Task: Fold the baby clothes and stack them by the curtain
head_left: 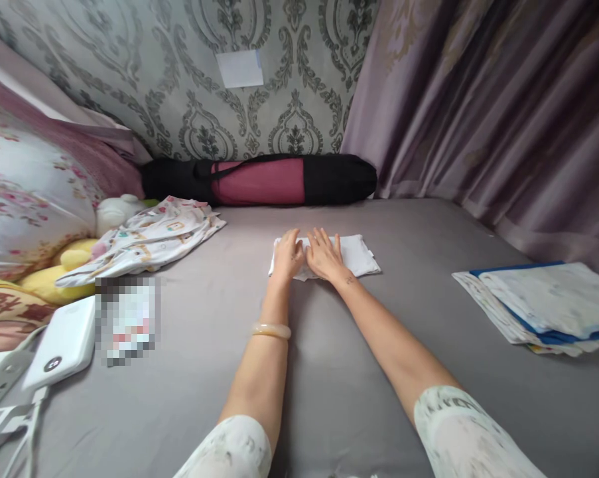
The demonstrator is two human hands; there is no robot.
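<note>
A folded white cloth [357, 255], perhaps a garment, lies flat on the grey bed sheet [219, 312] ahead of me. Both my arms reach forward to it. On its left part rests my left hand [288, 255], palm down, with the fingers stretched out. My right hand [325, 255] lies flat beside it near the cloth's middle, its fingers spread. The palms hide part of the cloth. Its right end shows uncovered, with a small tag at the edge.
Folded clothes [552, 299] are stacked at the right. A crumpled printed garment [164, 232] lies left, by plush toys [117, 212] and a floral pillow [25, 186]. Near left are a white power bank [63, 342] and a power strip [5, 375]. A black-and-pink bag [259, 180] lies along the wall.
</note>
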